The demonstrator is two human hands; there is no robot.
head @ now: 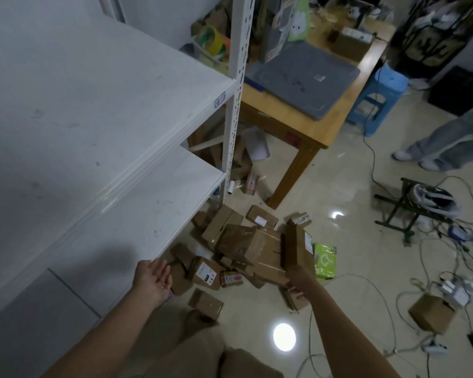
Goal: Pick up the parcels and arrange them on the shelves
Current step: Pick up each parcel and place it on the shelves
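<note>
Head view: left hand (155, 279), right hand (295, 274), two shelves (93, 105) (148, 214), one green parcel (324, 261).

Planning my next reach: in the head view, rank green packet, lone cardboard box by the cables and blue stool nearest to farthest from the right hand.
1. Green packet, just beside the right hand.
2. Lone cardboard box, farther out to the right.
3. Blue stool, far off, upper right.
</note>
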